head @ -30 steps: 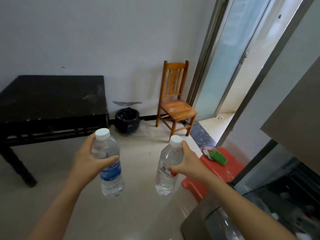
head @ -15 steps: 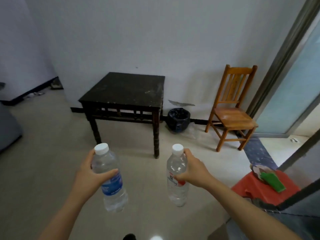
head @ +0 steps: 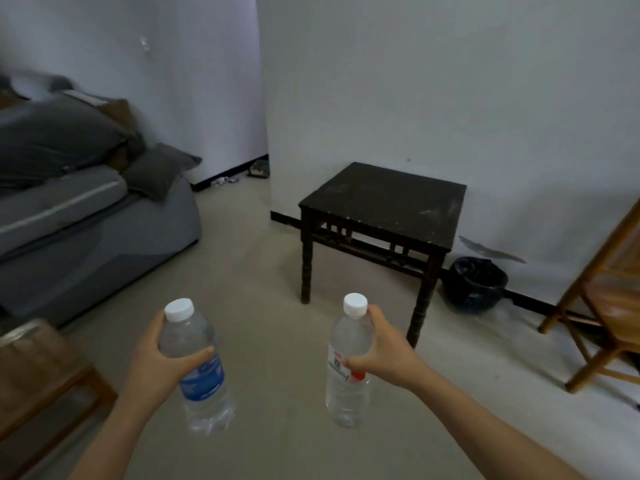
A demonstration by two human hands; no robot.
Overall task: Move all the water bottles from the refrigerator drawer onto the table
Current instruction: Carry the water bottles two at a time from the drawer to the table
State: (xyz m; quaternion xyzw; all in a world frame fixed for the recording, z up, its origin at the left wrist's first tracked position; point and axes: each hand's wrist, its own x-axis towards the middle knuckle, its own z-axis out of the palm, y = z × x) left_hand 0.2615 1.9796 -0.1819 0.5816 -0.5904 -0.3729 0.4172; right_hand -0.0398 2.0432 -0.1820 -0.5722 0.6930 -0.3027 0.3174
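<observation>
Clear plastic bottles stand nearly upright with caps up, the blue-label bottle [head: 197,367] gripped by the left hand [head: 157,358] and the red-label bottle [head: 348,367] by the right hand [head: 384,351], short of the dark table [head: 384,199], a chair [head: 602,306] cut off.

Dim, flat indoor light, soft and greyish, brighter on the right wall [head: 485,81]. Faint shadow under the dark surface [head: 388,199]. Slight motion blur on the sofa [head: 86,216] at left; bent lines near the edges — wide-angle warp.
</observation>
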